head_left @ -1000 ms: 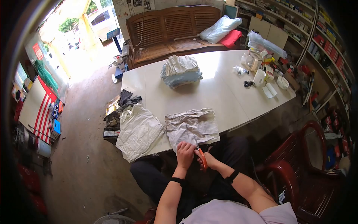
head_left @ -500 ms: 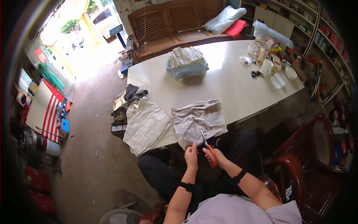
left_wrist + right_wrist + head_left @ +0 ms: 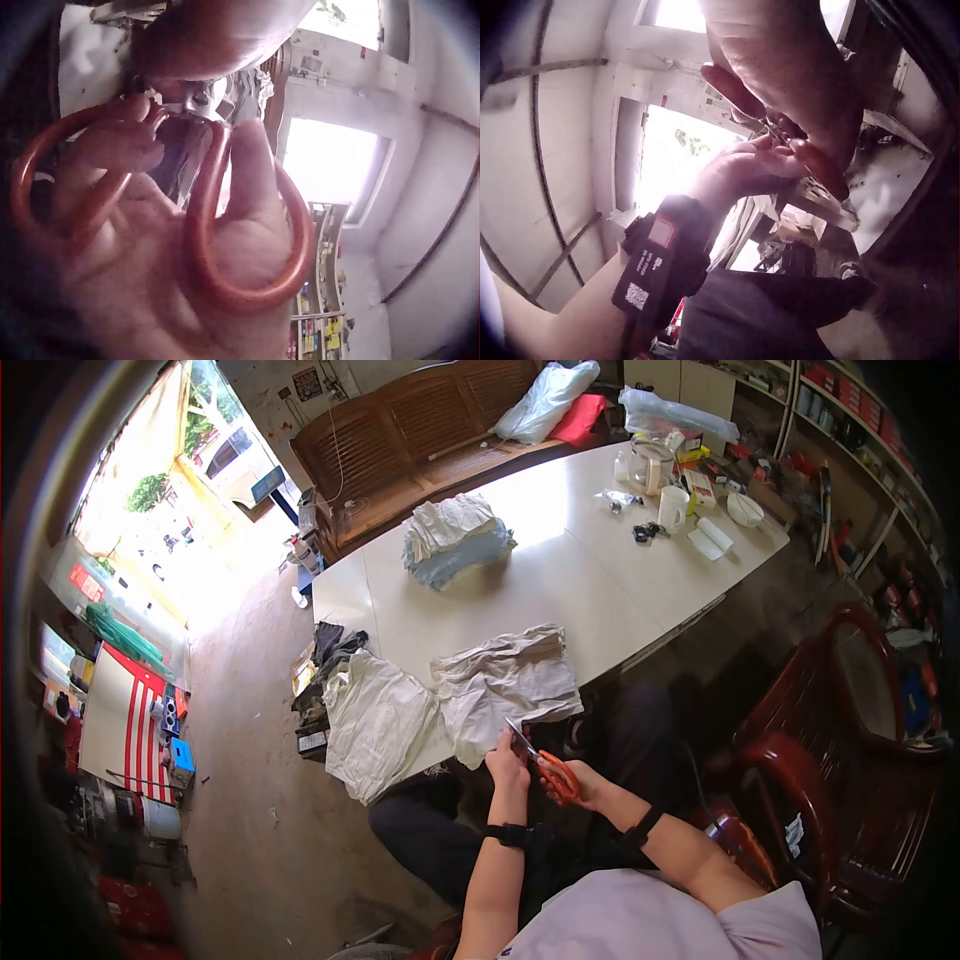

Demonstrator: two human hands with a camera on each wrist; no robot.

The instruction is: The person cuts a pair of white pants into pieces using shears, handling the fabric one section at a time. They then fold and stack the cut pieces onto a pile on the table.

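A pale cloth (image 3: 505, 685) lies wrinkled over the table's near edge. My left hand (image 3: 508, 768) pinches its near edge, fingertips at the cloth. Orange-handled scissors (image 3: 562, 780) are in my right hand (image 3: 590, 790), with thumb and fingers in the loops; their blades point up and left, the tips close by my left fingertips. In the left wrist view, the right hand (image 3: 157, 277) has its thumb through one orange loop (image 3: 304, 247). From the right wrist, the left hand (image 3: 742, 169) appears beside the scissors, the cloth between its fingers hidden.
Another pale cloth (image 3: 380, 725) lies to the left, beside dark rags (image 3: 335, 645). Folded cloths (image 3: 455, 540) are stacked farther back on the table (image 3: 600, 600). A white mug (image 3: 673, 508) and bowl (image 3: 744, 510) stand at the right; a red-brown chair (image 3: 800, 760) is near my right arm.
The head view has shifted and tilted. Beside the cloth's near edge, the scissors' blades have swung left, nearer to my left fingertips. My left hand stays at that edge.
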